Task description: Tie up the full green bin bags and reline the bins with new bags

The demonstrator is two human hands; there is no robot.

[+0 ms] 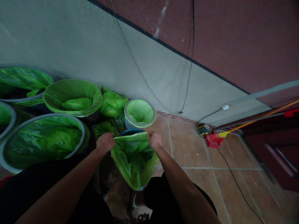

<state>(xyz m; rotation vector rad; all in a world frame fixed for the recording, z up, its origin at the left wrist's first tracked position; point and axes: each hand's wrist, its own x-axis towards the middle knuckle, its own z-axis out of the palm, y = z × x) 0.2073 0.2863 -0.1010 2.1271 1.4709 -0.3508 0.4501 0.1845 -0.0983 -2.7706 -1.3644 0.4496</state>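
Left hand: pinching rim of translucent green plastic bag, frame centre
Right hand: pinching same rim, farther right
Grip spacing: wide, likely to stretch mouth open

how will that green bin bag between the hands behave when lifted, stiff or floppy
The green bin bag is probably floppy: it creases and droops below the edge stretched between the left hand and right hand. It is likely light for its size, as its film looks thin and translucent.
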